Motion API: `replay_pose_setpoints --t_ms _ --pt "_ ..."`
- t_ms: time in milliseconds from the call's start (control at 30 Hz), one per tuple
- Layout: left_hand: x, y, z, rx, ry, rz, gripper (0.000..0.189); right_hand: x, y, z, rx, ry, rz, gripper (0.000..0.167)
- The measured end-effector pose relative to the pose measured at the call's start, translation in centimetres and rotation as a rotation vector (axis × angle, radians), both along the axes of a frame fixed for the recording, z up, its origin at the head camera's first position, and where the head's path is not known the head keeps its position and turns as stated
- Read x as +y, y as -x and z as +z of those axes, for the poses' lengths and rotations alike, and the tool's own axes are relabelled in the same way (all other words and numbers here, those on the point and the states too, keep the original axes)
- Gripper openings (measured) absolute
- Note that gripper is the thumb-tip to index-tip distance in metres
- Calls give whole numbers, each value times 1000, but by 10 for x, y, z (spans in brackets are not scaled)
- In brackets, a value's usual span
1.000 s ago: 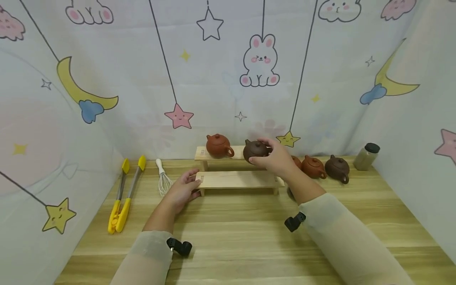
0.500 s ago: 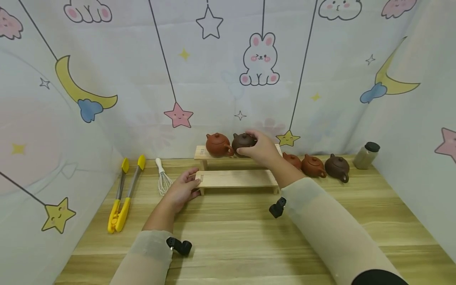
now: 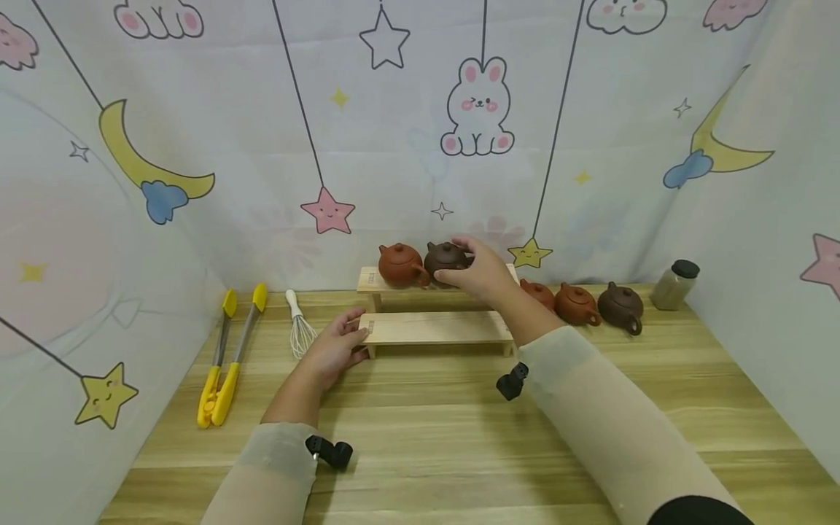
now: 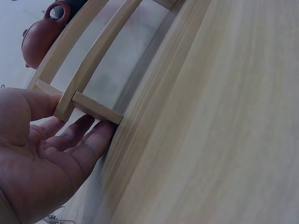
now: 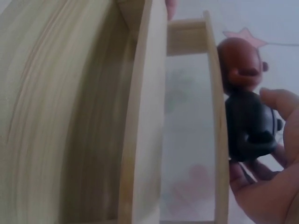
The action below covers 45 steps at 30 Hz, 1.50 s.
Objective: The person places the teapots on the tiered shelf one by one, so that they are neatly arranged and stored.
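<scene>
A two-step wooden stand (image 3: 433, 328) is at the back of the table. On its upper step sits a reddish-brown teapot (image 3: 399, 265), with a dark brown teapot (image 3: 443, 257) right beside it. My right hand (image 3: 482, 273) grips the dark teapot from its right side, thumb in front and fingers behind. In the right wrist view the dark teapot (image 5: 250, 126) stands at the plank's edge, close against the reddish one. My left hand (image 3: 337, 350) holds the left end of the lower step; the left wrist view shows the thumb on the plank and fingers (image 4: 96, 140) by its leg.
Right of the stand are two reddish teapots (image 3: 577, 304) and another dark teapot (image 3: 620, 306), one partly behind my right forearm. A dark-lidded jar (image 3: 676, 286) stands at the back right. Yellow-handled tongs (image 3: 226, 364) and a whisk (image 3: 300, 328) lie left.
My right hand has moved left along the upper step with the dark teapot, bringing it beside the reddish one. My left hand has stayed on the stand.
</scene>
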<state>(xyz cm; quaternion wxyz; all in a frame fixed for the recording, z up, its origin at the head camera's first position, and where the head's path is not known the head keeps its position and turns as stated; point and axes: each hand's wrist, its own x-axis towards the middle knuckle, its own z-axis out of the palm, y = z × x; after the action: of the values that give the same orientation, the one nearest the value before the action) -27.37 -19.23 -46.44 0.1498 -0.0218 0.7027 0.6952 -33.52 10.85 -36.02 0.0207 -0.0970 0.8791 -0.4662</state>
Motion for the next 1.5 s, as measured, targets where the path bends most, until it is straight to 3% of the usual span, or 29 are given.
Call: replay_pose_setpoints --t_ms 333,567,800,1167,1300,1500 --pt "1 1 0 -1 2 6 61 35 -40 2 6 104 -12 84" --pt "2 3 0 11 0 0 60 74 -67 -19 34 107 -25 84" --pt "4 2 1 8 0 1 61 111 -84 -37 55 55 -76 87" --pt "4 -1 0 1 -5 4 62 163 -90 -54 -9 -25 -171 85" --pt "2 -1 -1 -2 2 8 61 170 -89 -60 -52 -2 -172 83" --pt "1 -2 0 6 -1 3 62 178 -85 -73 -72 -47 -130 86"
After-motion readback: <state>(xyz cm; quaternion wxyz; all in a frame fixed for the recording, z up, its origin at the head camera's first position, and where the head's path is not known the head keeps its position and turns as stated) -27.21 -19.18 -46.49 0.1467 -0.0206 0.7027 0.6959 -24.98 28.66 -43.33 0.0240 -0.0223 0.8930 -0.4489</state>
